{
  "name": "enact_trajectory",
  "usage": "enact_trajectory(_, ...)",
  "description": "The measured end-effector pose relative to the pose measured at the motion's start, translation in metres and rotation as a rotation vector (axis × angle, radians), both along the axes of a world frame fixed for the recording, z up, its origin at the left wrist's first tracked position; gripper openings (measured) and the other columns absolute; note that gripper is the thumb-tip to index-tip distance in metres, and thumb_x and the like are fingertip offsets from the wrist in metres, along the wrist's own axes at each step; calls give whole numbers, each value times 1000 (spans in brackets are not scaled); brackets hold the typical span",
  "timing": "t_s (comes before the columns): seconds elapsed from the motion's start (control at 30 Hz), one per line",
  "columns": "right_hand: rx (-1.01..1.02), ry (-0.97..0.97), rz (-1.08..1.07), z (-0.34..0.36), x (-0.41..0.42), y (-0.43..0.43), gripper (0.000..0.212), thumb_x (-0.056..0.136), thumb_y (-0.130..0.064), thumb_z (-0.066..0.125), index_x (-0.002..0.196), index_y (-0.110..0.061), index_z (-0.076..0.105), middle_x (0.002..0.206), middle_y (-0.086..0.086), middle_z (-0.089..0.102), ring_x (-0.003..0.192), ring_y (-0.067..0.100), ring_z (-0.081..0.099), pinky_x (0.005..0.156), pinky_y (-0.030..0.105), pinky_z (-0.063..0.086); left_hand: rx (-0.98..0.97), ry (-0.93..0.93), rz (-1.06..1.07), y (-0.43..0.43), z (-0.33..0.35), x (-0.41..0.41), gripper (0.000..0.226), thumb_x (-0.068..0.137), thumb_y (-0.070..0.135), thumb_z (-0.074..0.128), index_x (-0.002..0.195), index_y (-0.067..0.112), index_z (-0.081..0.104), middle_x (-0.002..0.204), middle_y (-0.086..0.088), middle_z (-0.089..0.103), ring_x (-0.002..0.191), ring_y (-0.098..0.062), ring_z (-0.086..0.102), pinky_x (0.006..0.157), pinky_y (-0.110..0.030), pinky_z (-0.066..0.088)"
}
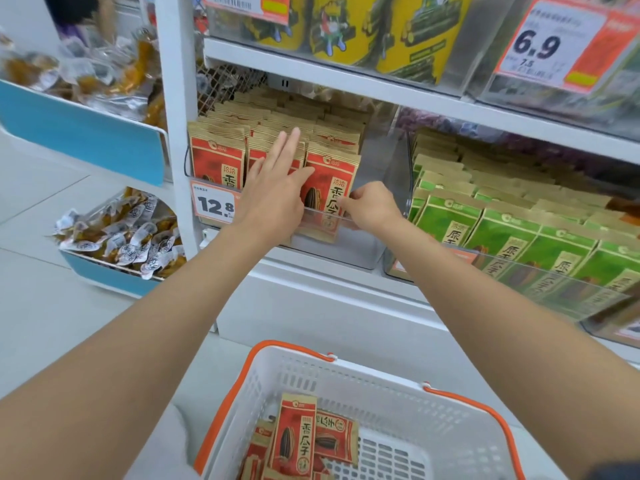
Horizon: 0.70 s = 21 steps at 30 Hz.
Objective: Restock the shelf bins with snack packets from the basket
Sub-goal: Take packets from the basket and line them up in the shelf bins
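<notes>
A clear shelf bin holds rows of red sunflower-seed packets. My left hand lies flat with straight fingers against the middle row, pressing the packets back. My right hand pinches the right edge of the front red packet, which stands at the bin's front right. The bin's right part beside that packet is bare. Below, a white basket with orange handles holds several more red packets.
A neighbouring bin of green packets stands to the right. Yellow packs and a 6.9 price tag fill the shelf above. Blue-fronted racks with wrapped snacks stand at the left. A 12.8 price tag hangs on the bin front.
</notes>
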State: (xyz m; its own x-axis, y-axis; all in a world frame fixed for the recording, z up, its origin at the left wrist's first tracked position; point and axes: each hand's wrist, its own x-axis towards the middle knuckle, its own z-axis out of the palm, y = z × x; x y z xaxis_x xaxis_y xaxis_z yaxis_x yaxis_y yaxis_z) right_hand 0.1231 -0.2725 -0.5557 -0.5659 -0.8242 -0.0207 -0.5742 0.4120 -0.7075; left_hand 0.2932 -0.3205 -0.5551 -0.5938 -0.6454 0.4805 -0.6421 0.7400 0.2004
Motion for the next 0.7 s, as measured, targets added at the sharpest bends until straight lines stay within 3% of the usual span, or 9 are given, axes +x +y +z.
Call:
enact_trajectory(0.17, -2, 8, -6, 3, 5, 2, 30, 95, -27, 59, 99, 1, 69, 96, 11, 72, 84, 27, 70, 78, 45, 59, 11, 36, 9, 5, -3, 0, 57, 86, 0, 58, 139, 19, 50, 163, -6, -6, 150, -21, -11, 119, -46, 18)
enact_trajectory(0.27, 56, 70, -13, 10, 8, 8, 32, 96, -32, 57, 82, -3, 61, 81, 7, 64, 77, 25, 62, 62, 30, 50, -5, 57, 51, 10, -3, -2, 56, 84, 1, 61, 137, 19, 51, 163, -8, -2, 150, -23, -8, 117, -47, 19)
enact_trajectory(0.3, 49, 113, -15, 13, 10, 14, 30, 97, -32, 56, 82, -6, 58, 77, 5, 59, 77, 25, 57, 56, 29, 43, -11, 81, 73, 13, -3, -2, 56, 83, 2, 63, 135, 18, 51, 163, -10, 4, 150, -25, -3, 116, -48, 20)
enact_trajectory(0.37, -44, 175, 2, 17, 14, 29, 27, 97, -29, 56, 104, -5, 63, 84, 4, 59, 87, 24, 57, 63, 29, 39, -45, 165, 105, 20, -1, -3, 48, 79, 3, 64, 125, 17, 57, 154, -11, 28, 145, -29, 18, 111, -46, 28)
enact_trajectory(0.4, -124, 191, 14, 18, 17, 39, 30, 97, -25, 56, 117, -3, 61, 87, 2, 59, 90, 21, 58, 69, 27, 39, -70, 211, 113, 25, 0, -3, 41, 78, 3, 63, 116, 16, 60, 143, -9, 41, 135, -29, 32, 105, -44, 34)
enact_trajectory(0.47, -304, 184, 52, 19, 26, 60, 30, 95, -16, 58, 123, -7, 61, 89, -5, 58, 87, 11, 56, 79, 22, 42, -73, 286, 82, 36, -1, -5, 27, 77, 3, 61, 100, 17, 59, 116, -4, 52, 108, -25, 48, 87, -40, 43)
enact_trajectory(0.57, -420, 157, 89, 3, 33, 89, 21, 90, -9, 61, 110, -12, 69, 89, -7, 65, 82, 8, 59, 82, 21, 49, 164, 322, 4, 54, -13, -9, 17, 79, 5, 59, 82, 20, 53, 90, 2, 53, 80, -19, 51, 67, -35, 42)
enact_trajectory(0.7, -297, 96, 91, -53, 30, 132, 14, 89, -12, 63, 100, -16, 71, 83, -6, 67, 70, 10, 58, 71, 24, 47, 800, 218, -18, 75, -41, -18, 23, 80, 5, 65, 67, 19, 53, 68, 4, 52, 68, -18, 51, 60, -26, 38)
